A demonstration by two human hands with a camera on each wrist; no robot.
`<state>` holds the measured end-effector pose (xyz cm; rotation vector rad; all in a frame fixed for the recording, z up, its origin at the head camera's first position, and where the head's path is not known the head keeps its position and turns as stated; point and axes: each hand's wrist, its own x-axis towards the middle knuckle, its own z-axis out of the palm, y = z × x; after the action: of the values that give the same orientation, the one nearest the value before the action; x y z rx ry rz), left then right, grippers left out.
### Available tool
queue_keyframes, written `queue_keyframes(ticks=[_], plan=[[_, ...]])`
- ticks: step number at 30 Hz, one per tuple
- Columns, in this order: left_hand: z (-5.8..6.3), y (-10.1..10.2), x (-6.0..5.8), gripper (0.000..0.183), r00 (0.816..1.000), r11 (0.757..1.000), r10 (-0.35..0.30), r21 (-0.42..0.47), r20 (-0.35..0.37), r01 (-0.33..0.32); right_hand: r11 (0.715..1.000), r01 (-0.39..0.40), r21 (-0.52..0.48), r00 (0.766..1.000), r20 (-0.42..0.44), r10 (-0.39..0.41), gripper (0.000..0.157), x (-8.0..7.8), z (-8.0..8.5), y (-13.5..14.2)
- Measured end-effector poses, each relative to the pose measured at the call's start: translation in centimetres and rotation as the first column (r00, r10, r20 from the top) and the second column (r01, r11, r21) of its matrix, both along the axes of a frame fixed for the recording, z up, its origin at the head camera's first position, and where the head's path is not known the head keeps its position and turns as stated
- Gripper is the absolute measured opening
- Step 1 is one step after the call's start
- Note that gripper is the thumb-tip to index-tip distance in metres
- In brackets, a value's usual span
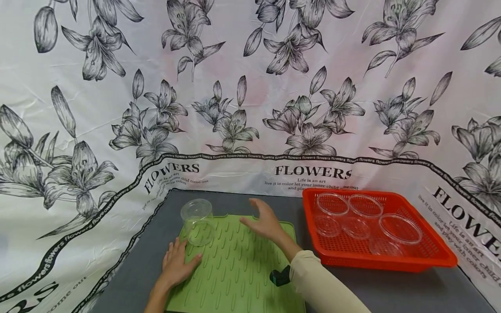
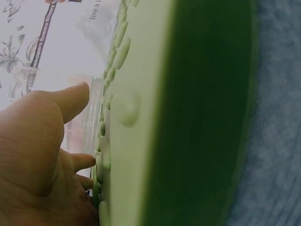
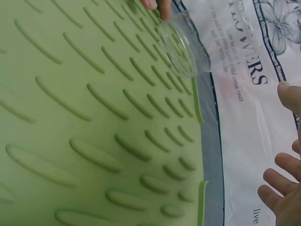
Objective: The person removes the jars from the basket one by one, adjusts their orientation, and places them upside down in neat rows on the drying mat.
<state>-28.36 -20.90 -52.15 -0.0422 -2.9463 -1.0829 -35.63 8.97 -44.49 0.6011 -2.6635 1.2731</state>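
A clear, round plastic container stands at the far left corner of a green ridged mat. My left hand rests at the mat's left edge, just nearer than the container, thumb spread over the ridges. In the left wrist view that hand has its fingertips right beside the mat's edge and nothing in its grasp. My right hand hovers above the far right part of the mat, fingers spread and holding nothing. The right wrist view shows its fingers apart, and the container across the mat.
A red plastic basket to the right holds several similar clear containers. Both basket and mat lie on a grey table surface. A white cloth with flower drawings hangs behind and along the sides. A small dark device shows at my right wrist.
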Motion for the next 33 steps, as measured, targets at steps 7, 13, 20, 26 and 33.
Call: queue_keyframes(ticks=[7, 13, 20, 26, 33], plan=[[0.0, 0.2, 0.1, 0.086, 1.000, 1.000, -0.003, 0.006, 0.002, 0.003, 0.999, 0.012, 0.045, 0.998, -0.070, -0.009, 0.070, -0.1, 0.7, 1.1], [0.2, 0.1, 0.1, 0.086, 1.000, 1.000, -0.009, 0.004, 0.007, 0.009, 0.995, 0.054, 0.087, 0.994, -0.094, -0.045, 0.072, -0.1, 1.4, 2.2], [-0.1, -0.2, -0.2, 0.089, 1.000, 1.000, -0.014, -0.003, 0.025, 0.014, 0.988, 0.066, 0.141, 0.990, -0.131, -0.048, 0.074, 0.2, 2.6, 3.8], [-0.2, -0.1, -0.3, 0.087, 0.999, 1.000, -0.024, 0.005, 0.029, 0.024, 0.982, 0.097, 0.163, 0.972, -0.227, -0.058, 0.073, 0.4, 3.3, 6.1], [0.2, 0.0, 0.0, 0.085, 1.000, 1.000, -0.011, -0.021, 0.012, 0.012, 0.974, 0.157, 0.162, 0.962, -0.248, -0.114, 0.073, 0.5, 3.6, 9.0]])
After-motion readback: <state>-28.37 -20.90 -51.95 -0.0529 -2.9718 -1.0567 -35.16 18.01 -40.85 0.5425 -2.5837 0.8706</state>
